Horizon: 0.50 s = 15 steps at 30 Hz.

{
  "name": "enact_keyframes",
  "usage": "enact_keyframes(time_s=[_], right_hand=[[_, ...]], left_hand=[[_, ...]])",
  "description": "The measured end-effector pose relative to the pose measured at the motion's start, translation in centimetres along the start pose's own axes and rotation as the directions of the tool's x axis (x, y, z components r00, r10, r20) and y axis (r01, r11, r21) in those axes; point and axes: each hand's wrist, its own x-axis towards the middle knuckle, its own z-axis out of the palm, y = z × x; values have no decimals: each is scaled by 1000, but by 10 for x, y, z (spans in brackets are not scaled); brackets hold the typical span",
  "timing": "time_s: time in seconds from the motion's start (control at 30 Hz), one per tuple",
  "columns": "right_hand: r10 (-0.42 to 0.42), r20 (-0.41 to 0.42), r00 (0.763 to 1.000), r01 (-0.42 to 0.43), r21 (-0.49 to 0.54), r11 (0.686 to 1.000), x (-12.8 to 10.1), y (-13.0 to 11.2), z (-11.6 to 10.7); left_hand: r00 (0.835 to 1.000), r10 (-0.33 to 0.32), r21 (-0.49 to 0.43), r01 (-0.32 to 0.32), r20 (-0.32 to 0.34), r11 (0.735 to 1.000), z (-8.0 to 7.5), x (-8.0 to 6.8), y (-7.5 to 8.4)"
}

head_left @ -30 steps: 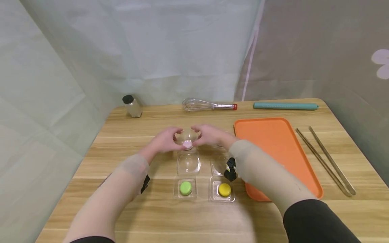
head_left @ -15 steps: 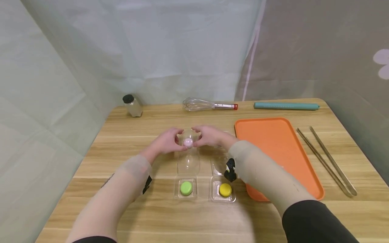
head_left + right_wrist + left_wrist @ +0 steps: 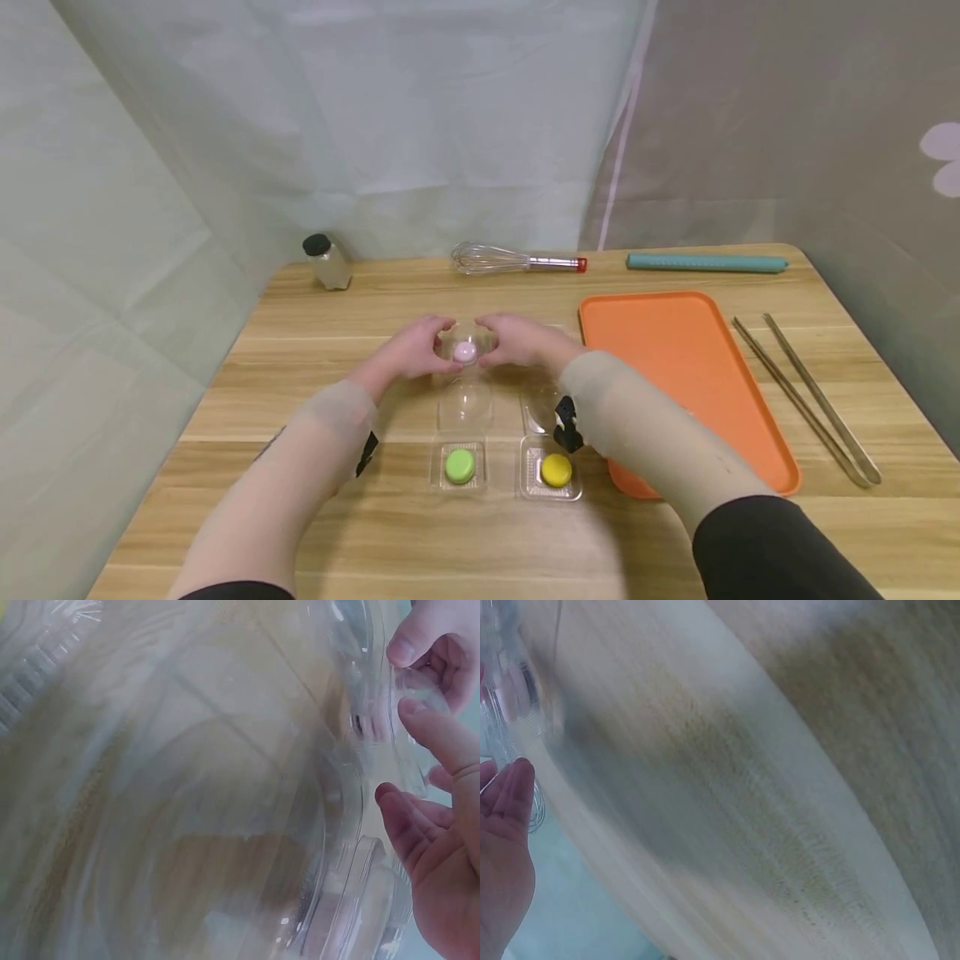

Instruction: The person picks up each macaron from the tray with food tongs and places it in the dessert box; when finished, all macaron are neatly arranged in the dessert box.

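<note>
Both hands meet at the middle of the wooden table (image 3: 360,533) around a small clear plastic box (image 3: 466,340) with a pink macaron (image 3: 465,352) inside. My left hand (image 3: 438,346) pinches its left side and my right hand (image 3: 491,342) pinches its right side. The right wrist view shows fingertips (image 3: 420,720) curled on the clear box (image 3: 375,712). In the left wrist view the box (image 3: 506,690) is a blur above my palm (image 3: 502,847). Nearer me, two open clear boxes hold a green macaron (image 3: 459,466) and a yellow macaron (image 3: 556,470).
An orange tray (image 3: 675,367) lies right of the hands, with metal tongs (image 3: 810,400) beyond it. Along the far edge stand a small black-capped bottle (image 3: 324,261), a whisk (image 3: 510,260) and a teal rolling pin (image 3: 705,262). Curtains hang behind the table.
The clear lid, raised over the pink macaron a second ago, has come down onto it. Both hands have drawn a little closer together around the box.
</note>
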Motion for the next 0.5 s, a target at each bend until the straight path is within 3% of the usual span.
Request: enact_keyframes(time_s=[0.5], right_hand=[[67, 24, 997, -65, -66, 996, 6, -3, 3]], left_hand=[[997, -27, -26, 29, 73, 999, -5, 1, -2]])
